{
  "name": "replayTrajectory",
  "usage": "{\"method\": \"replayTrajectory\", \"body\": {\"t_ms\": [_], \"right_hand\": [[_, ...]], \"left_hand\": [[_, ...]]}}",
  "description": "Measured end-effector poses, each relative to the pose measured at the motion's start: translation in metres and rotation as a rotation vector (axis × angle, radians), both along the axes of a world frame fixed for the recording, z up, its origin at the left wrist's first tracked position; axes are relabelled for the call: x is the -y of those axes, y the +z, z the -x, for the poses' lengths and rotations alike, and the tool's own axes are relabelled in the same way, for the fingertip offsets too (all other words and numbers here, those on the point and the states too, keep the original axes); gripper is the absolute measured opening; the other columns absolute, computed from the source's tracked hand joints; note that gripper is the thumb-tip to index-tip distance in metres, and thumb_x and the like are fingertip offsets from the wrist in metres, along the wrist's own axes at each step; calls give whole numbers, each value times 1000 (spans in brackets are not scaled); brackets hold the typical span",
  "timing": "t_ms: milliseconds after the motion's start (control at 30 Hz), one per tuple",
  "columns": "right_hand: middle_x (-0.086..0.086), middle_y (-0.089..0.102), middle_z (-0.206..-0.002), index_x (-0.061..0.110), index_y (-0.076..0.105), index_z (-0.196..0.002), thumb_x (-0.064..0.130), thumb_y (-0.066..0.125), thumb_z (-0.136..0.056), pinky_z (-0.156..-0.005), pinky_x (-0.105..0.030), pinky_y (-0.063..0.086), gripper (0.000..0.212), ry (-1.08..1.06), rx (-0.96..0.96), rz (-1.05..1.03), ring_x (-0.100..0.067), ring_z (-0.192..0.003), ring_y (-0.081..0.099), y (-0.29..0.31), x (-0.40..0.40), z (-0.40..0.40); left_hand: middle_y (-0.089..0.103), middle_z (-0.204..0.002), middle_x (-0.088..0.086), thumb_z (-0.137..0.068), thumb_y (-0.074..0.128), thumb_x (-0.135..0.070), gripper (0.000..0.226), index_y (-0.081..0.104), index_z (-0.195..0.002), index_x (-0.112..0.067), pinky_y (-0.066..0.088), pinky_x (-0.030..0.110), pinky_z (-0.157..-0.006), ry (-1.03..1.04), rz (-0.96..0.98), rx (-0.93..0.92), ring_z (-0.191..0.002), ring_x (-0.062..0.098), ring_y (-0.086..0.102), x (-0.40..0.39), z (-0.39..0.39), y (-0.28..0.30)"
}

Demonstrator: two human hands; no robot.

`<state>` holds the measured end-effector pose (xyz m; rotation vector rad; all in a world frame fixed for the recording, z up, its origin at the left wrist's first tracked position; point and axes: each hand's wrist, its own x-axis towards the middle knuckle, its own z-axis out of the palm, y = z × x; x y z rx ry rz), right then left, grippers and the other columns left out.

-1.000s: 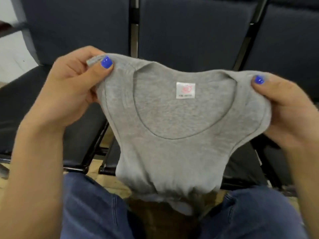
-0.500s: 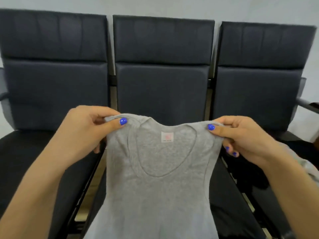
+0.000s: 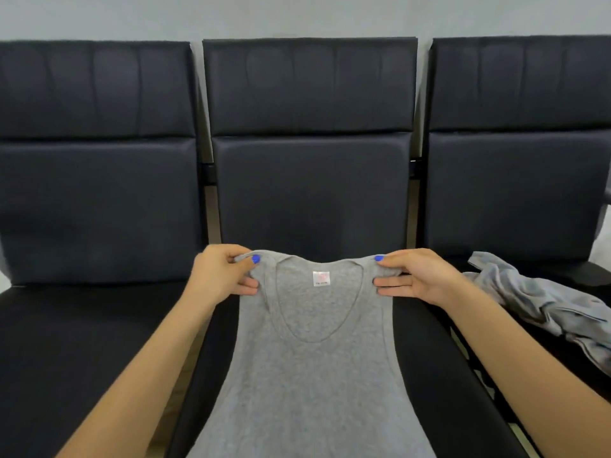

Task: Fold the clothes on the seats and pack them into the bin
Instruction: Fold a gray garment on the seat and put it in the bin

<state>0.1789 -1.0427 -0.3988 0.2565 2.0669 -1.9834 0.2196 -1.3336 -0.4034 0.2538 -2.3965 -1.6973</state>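
The grey tank top (image 3: 314, 358) now lies spread down the middle seat (image 3: 426, 358), its shoulder straps near the seat's back edge and its body running toward the front edge and out of the bottom of the view. Half a second ago it hung in the air in front of the backrest, and a second ago it was held close above the person's lap; it has since been lowered and drawn out longer and flatter over the cushion. The left hand (image 3: 221, 279) pinches the left strap between thumb and curled fingers, the blue thumbnail on top of the cloth. The right hand (image 3: 410, 276) pinches the right strap the same way, with its lower fingers stretched out beneath the fabric edge. Both hands sit lower and farther forward than before, close to where seat meets backrest. The white label (image 3: 321, 278) faces up inside the neckline, between the two hands.

On the right seat (image 3: 562, 365) a second grey garment (image 3: 549, 309) lies crumpled near the back edge and trails toward the right edge of the view; earlier only a sliver of it showed at the frame's side. It lies apart from the tank top, across the gap between the seats. The left seat (image 3: 66, 342) shows dark cushion only. Three dark backrests stand behind, against a pale wall (image 3: 297, 14). Both forearms cross the front corners of the middle seat and hide part of the cushion on each side.
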Motion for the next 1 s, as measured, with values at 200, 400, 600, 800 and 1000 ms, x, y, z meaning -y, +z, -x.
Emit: {"method": "replayTrajectory", "body": {"t_ms": [200,400,600,800,1000], "right_hand": [[-11,62,-98,5,57,-98,6,68,-86,-78,-40,56,16,-148,-5,-127,-30,-90,67,-67,26,98],[-16,68,-98,7,67,-86,15,68,-85,-87,-42,54,8,-232,-65,-392,-31,-92,65,-131,48,162],[-16,34,-131,7,48,-121,10,56,-90,-84,-35,46,32,-222,-386,-667,-28,-87,50,-150,57,163],[-18,61,-109,4,61,-114,25,50,-94,-90,-40,41,31,379,-471,-1265,-36,-104,55,-149,61,122],[-8,36,-149,21,37,-144,56,47,-90,-115,-55,15,65,722,-78,-1287,-33,-136,32,-121,53,106]], "left_hand": [[67,-83,12,-90,62,-7,13,69,-101,-2,60,35,-74,10,69,71,-71,20,69,-10,99,-72],[67,-86,8,-90,60,-4,12,70,-94,-1,55,43,-86,-71,282,78,-87,25,69,-6,164,-131],[54,-126,17,-89,59,-3,41,53,-129,-5,42,26,-97,-6,411,5,-117,26,53,-10,182,-163],[57,-119,17,-89,51,5,34,57,-122,-1,47,28,-87,-120,490,-50,-101,28,61,-13,143,-156],[70,-104,5,-94,53,-23,24,69,-111,-15,45,37,-91,-276,855,127,-97,24,63,-3,68,-127]]}}
